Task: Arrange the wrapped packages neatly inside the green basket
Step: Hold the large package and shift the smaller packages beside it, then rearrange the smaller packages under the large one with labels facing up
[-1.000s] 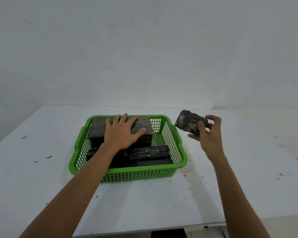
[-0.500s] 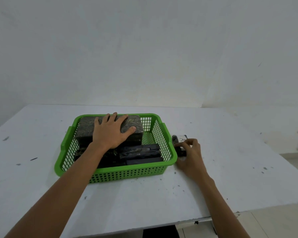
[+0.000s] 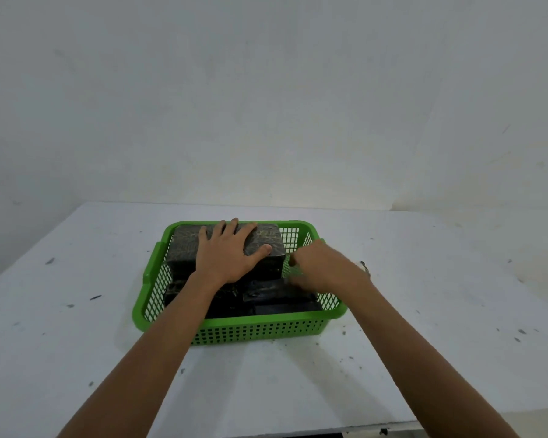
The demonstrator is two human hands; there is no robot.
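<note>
Green basket [image 3: 234,330] sits on the white counter [image 3: 76,311], near its middle. Inside, a large wrapped package [image 3: 184,248] stands at the far left, taller than the rim. Flatter dark packages [image 3: 276,290] lie along the near side, below the rim.

Left hand [image 3: 227,257] lies palm down on top of the large package, fingers [image 3: 234,224] spread flat and released, thumb over its right edge. It presses rather than grasps.

Right hand [image 3: 321,267] is over the basket's right side, blurred, fingers curled inward above the gap between the large package and the right wall. Cannot tell whether they hold anything.

A small dark item [image 3: 365,267] shows on the counter just past the right wrist, mostly hidden.

Counter surface carries scattered dark specks.
</note>
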